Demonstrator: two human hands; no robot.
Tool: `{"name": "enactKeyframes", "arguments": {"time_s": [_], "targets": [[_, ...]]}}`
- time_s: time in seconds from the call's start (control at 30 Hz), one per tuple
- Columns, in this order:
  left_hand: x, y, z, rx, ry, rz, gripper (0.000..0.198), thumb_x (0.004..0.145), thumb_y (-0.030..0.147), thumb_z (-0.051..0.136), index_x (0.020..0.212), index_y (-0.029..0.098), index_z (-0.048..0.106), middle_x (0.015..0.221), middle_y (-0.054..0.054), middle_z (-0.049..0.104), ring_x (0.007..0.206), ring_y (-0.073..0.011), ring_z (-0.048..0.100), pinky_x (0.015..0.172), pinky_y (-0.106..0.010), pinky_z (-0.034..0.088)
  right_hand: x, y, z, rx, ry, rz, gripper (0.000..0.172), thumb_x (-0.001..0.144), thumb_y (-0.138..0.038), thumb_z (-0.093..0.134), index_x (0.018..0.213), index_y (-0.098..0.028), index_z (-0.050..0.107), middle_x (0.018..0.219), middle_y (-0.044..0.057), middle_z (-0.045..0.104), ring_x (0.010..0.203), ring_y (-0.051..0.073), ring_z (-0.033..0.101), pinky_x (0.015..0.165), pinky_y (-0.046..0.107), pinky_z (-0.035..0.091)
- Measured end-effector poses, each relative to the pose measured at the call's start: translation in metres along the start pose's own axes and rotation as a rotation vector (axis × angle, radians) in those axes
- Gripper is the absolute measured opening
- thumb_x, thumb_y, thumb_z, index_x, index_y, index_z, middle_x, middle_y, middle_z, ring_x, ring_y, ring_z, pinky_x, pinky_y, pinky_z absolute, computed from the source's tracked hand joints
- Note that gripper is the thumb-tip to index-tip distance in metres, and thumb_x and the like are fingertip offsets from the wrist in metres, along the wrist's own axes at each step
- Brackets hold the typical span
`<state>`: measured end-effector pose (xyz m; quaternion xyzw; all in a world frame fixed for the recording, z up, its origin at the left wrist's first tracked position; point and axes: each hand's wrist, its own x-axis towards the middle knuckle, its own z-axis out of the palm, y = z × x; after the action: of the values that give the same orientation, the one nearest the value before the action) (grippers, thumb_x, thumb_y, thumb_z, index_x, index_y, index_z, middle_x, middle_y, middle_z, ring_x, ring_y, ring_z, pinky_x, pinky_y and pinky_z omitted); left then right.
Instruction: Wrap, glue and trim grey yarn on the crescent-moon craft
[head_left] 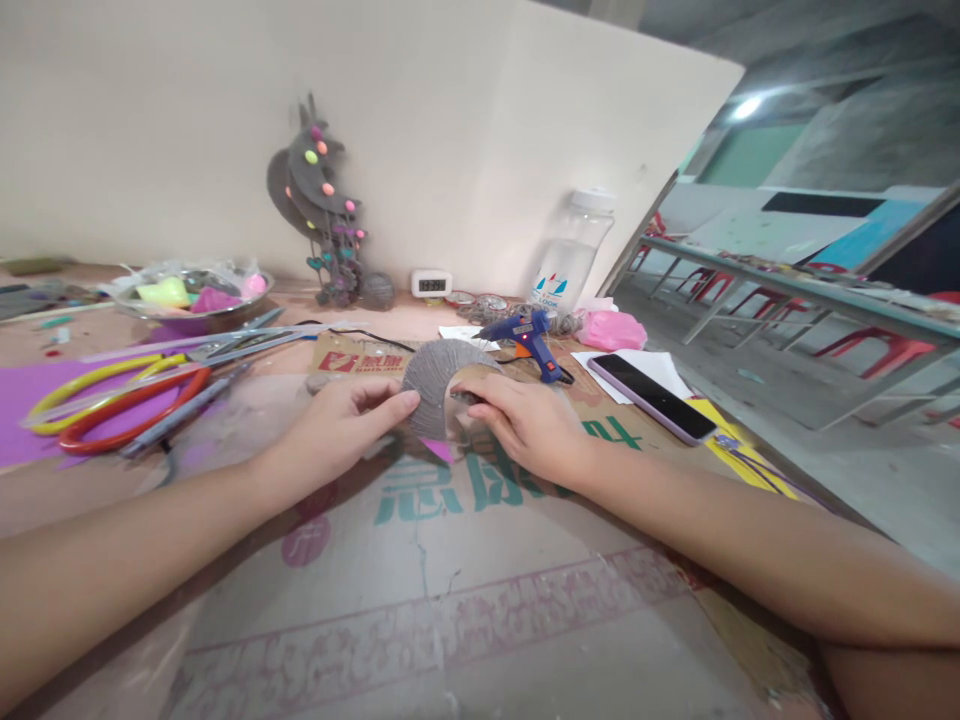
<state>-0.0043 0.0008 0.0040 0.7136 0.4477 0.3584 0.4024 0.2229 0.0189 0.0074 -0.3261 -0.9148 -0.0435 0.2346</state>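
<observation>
A round grey crescent piece, wound with yarn, is held just above the cardboard. Its right part shows a smooth, light brown surface. My left hand grips the left edge, thumb on top and fingers curled beneath. On the right side, my right hand is closed in a pinch over the piece. A small dark bit shows at its fingertips, too blurred to name. A pointed purple scrap sticks out below the piece. Behind it lies a blue glue gun, its nozzle pointing left.
Printed cardboard covers the table. Scissors with yellow and red handles and a metal bowl are left. Behind stand a yarn-covered moon ornament, a small clock and a water bottle. A phone lies right.
</observation>
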Motion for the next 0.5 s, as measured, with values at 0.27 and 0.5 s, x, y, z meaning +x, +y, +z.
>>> {"name": "enactKeyframes", "arguments": {"time_s": [0.27,0.5], "targets": [[0.0013,0.003,0.0005,0.004,-0.013,0.006,0.031,0.086,0.043,0.048,0.074,0.019,0.063,0.07,0.002,0.062,0.063,-0.012,0.053,0.058,-0.022,0.04,0.0,-0.0034,-0.0004,-0.046,-0.036,-0.051,0.032,0.095,-0.032,0.038,0.114,-0.014,0.056,0.109,0.008,0.067,0.096,0.017,0.063,0.082,0.03,0.05],[-0.0012,0.0059,0.0001,0.097,0.017,0.038,0.035,0.085,0.045,0.047,0.065,0.019,0.058,0.061,0.002,0.054,0.06,-0.0135,0.05,0.059,-0.024,0.039,0.0002,-0.0041,0.0004,-0.061,-0.021,-0.063,0.031,0.094,-0.033,0.039,0.11,-0.014,0.058,0.108,0.009,0.067,0.097,0.018,0.063,0.083,0.031,0.051]]}}
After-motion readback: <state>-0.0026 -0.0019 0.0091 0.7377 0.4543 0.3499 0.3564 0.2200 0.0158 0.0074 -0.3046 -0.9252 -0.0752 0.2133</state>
